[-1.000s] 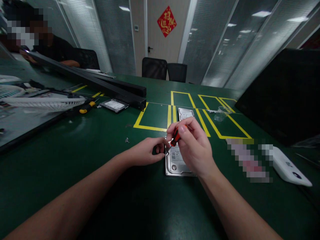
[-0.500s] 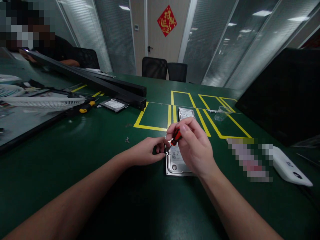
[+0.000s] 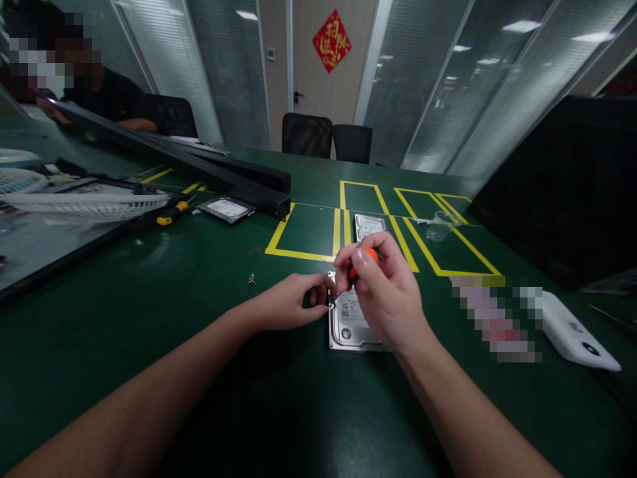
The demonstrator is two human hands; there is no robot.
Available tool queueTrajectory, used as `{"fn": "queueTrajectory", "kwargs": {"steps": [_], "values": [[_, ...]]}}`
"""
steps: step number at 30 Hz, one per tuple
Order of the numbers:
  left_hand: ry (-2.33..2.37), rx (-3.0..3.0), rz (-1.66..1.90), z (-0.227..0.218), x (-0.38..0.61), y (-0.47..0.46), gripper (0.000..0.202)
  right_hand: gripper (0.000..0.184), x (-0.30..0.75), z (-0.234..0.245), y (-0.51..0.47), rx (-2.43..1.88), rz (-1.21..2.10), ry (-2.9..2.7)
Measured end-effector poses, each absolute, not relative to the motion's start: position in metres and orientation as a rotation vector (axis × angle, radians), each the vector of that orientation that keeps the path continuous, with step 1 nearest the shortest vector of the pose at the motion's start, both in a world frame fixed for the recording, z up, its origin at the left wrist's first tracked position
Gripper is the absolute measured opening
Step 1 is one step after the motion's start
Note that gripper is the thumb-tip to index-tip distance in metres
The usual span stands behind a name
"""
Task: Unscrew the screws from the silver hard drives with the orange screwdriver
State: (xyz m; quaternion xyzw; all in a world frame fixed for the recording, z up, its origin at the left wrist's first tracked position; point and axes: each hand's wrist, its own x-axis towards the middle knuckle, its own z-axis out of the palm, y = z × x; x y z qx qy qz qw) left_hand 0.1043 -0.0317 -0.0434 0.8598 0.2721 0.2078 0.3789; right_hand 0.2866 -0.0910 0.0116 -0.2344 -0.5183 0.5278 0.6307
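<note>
A silver hard drive (image 3: pixel 355 340) lies flat on the green table, label side up, partly covered by my hands. My right hand (image 3: pixel 385 292) is closed around a small red-and-black screwdriver (image 3: pixel 353 273), tilted with its tip down at the drive's left edge. At that edge, my left hand (image 3: pixel 298 302) has its fingers curled by the screwdriver tip; what they pinch is too small to make out. Several small screws (image 3: pixel 252 279) lie in a pile left of the drive. A second hard drive (image 3: pixel 369 226) lies just beyond my right hand.
Yellow tape frames (image 3: pixel 303 253) mark the table. At left are another hard drive (image 3: pixel 227 209), a yellow-and-black screwdriver (image 3: pixel 172 214), long black bars (image 3: pixel 209 169) and a white basket (image 3: pixel 89 202). To the right lie a clear plastic cup (image 3: pixel 440 228) and a white device (image 3: pixel 572 332). A person (image 3: pixel 117 99) sits far left.
The screwdriver has turned in my right hand, with more of its orange-red end showing above the fingers. The left hand and the drive are nearly unmoved.
</note>
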Motion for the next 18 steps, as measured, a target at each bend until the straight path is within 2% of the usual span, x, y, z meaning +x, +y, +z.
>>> {"fn": "queueTrajectory", "kwargs": {"steps": [3, 6, 10, 13, 16, 18], "values": [[0.696, 2.205, 0.535, -0.0432, 0.1047, -0.0317, 0.016, 0.017, 0.2872, 0.0120, -0.0907, -0.518, 1.224, -1.184], [0.695, 2.207, 0.540, -0.0443, 0.1043, -0.0313, 0.016, 0.032, 0.2883, 0.0119, -0.0901, -0.521, 1.222, -1.196], [0.694, 2.199, 0.539, -0.0446, 0.1036, -0.0311, 0.017, 0.013, 0.2874, 0.0103, -0.0911, -0.528, 1.204, -1.220], [0.693, 2.201, 0.544, -0.0441, 0.1035, -0.0311, 0.016, 0.020, 0.2858, 0.0106, -0.0932, -0.536, 1.213, -1.197], [0.698, 2.202, 0.544, -0.0440, 0.1038, -0.0312, 0.016, 0.016, 0.2857, 0.0129, -0.0940, -0.514, 1.253, -1.185], [0.710, 2.199, 0.544, -0.0438, 0.1038, -0.0315, 0.016, 0.029, 0.2863, 0.0141, -0.0935, -0.496, 1.265, -1.182]]}}
